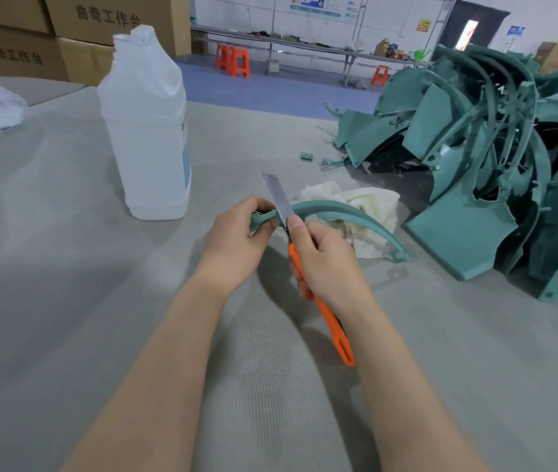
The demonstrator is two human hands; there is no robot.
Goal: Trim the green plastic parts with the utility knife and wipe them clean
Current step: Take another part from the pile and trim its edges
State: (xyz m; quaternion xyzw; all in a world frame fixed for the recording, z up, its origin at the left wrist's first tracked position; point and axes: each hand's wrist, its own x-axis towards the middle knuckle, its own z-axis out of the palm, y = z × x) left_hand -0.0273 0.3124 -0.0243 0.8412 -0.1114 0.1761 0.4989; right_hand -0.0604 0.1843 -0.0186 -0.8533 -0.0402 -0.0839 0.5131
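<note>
Nearest the camera, the right hand [325,257] holds the orange utility knife [333,327]. Its fingers are curled round the handle and the thumb is pushed forward along the spine, probably to steady the cut. The long blade [279,195] points up and away from the body and crosses the edge of a curved green plastic strip [345,210], which suggests trimming is the step in hand.

Just left of the blade, the left hand [236,240] pinches the strip's near end between the thumb and bent fingers. It holds that end up off the grey table [66,250], with the fingers beside the blade and not under it. The rest of the strip arcs right, and its far end reaches down to the table.

A cream cloth [376,202] lies crumpled under that arc, close by for wiping. A small green offcut [305,156] sits beyond it.

To the left stands a translucent plastic jug [148,131] with its top open. It is likely cleaning fluid, though I cannot tell the level.

A heap of green parts [492,165] fills the right side, apparently waiting their turn.

Closed cardboard boxes [100,18] are stacked at the far left, and what is in them cannot be seen.
</note>
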